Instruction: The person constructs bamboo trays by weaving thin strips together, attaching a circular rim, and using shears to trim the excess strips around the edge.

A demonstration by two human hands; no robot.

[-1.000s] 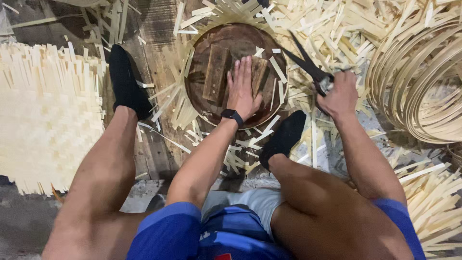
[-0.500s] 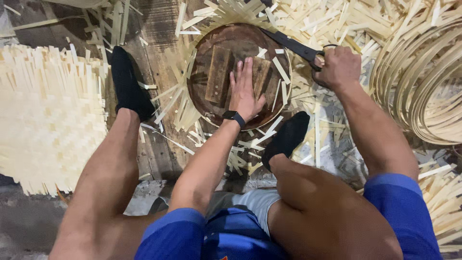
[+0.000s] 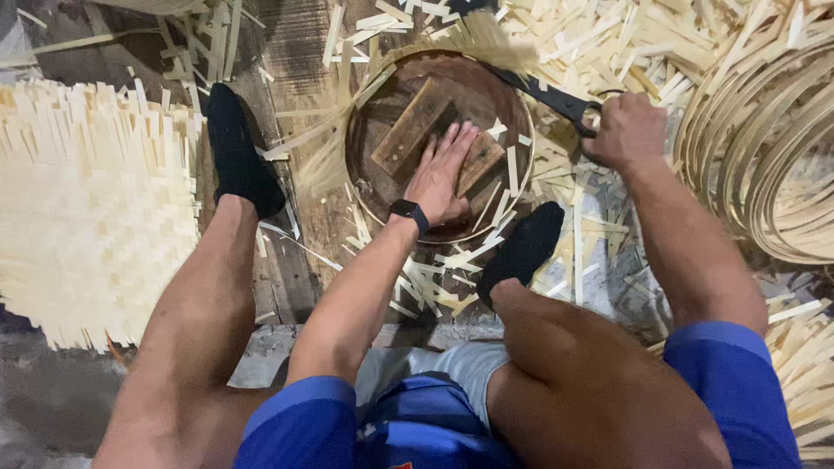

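Observation:
My left hand (image 3: pixel 444 170) lies flat, fingers spread, on wooden blocks (image 3: pixel 412 128) that sit on a round dark wooden disc (image 3: pixel 486 95). A black band is on that wrist. My right hand (image 3: pixel 627 130) is closed around the handles of large black shears (image 3: pixel 549 95), whose blades reach up and left over the disc's far rim, among pale bamboo strips fanning out from under the disc. My feet in black socks (image 3: pixel 236 155) rest either side of the disc.
A woven bamboo mat (image 3: pixel 82 217) lies at the left. Coiled bamboo hoops (image 3: pixel 764 148) are stacked at the right. Cut bamboo slivers (image 3: pixel 625 43) litter the floor around the disc. My bare knees and blue shorts fill the lower frame.
My right hand has swung the shears from the right of the disc up to its far rim. My left hand has stayed pressed on the blocks, and the view has shifted slightly.

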